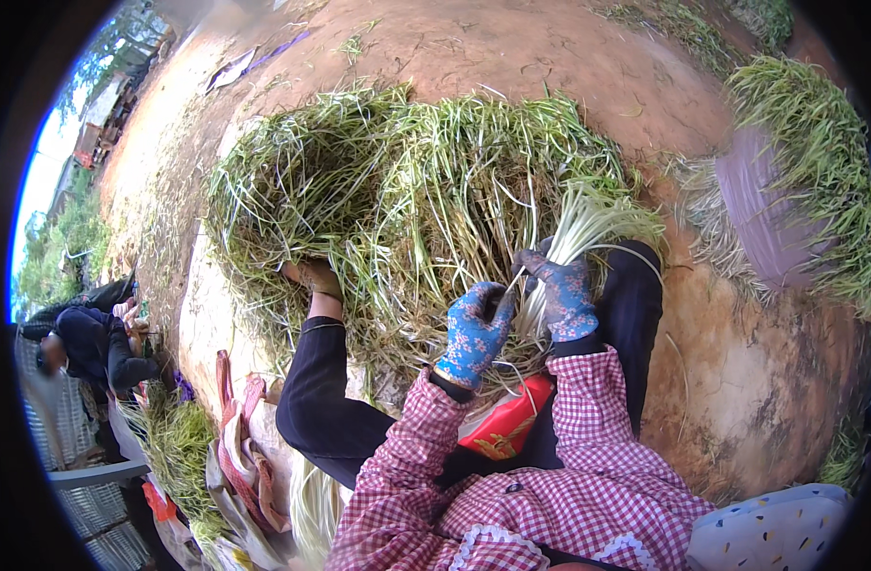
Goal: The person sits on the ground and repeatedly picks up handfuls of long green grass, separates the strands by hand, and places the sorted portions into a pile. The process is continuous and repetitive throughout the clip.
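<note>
A bunch of pale, slender plant stalks is gripped in my right hand, which wears a blue flowered glove with soiled fingers. The bunch fans out above the fist, and its lower ends hang below. My left hand, in a matching glove, is just to the left, its thumb and forefinger pinched on a thin pale stalk that runs to the right hand. Beyond both hands lies a large heap of tangled green stalks with brown, dry matter among them. A red plastic piece shows between my legs.
A bare foot rests against the heap. On the right lies a green bundle with a purple wrap. Pale stalks, pink straps and another green pile lie at left. Another person sits far left.
</note>
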A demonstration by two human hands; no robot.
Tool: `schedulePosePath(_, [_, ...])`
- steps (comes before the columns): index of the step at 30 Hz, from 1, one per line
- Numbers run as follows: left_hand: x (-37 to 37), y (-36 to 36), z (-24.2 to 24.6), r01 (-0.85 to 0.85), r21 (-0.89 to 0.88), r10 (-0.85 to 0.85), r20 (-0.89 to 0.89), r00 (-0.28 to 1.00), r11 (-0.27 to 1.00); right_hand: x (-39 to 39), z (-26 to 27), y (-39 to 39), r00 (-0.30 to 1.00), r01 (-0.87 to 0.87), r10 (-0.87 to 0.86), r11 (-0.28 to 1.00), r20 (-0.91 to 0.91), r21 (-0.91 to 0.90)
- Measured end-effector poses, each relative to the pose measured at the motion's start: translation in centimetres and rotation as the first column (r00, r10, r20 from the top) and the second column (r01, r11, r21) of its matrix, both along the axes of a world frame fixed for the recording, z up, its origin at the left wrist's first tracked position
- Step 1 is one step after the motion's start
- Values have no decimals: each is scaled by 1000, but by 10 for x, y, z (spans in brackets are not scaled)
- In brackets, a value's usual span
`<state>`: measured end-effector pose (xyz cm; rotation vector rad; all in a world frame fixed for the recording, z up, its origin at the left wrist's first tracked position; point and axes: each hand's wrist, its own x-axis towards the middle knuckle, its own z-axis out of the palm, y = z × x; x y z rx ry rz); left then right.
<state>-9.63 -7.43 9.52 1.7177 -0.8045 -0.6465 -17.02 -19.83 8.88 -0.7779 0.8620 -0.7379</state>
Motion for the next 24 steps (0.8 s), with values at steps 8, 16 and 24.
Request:
schedulePosePath(8, [32,45,-2,151,86,-138,-143,980,985,-10,14,-10,948,272,-277,961,154,51])
schedulePosePath(16, [71,58,-30,-87,98,92,-58,994,991,-39,26,-37,817,375,-413,911,403,172])
schedulePosePath(24, [132,76,-69,-493,-59,496,102,862,868,-52,16,-52,742,407,-457,888,491,212])
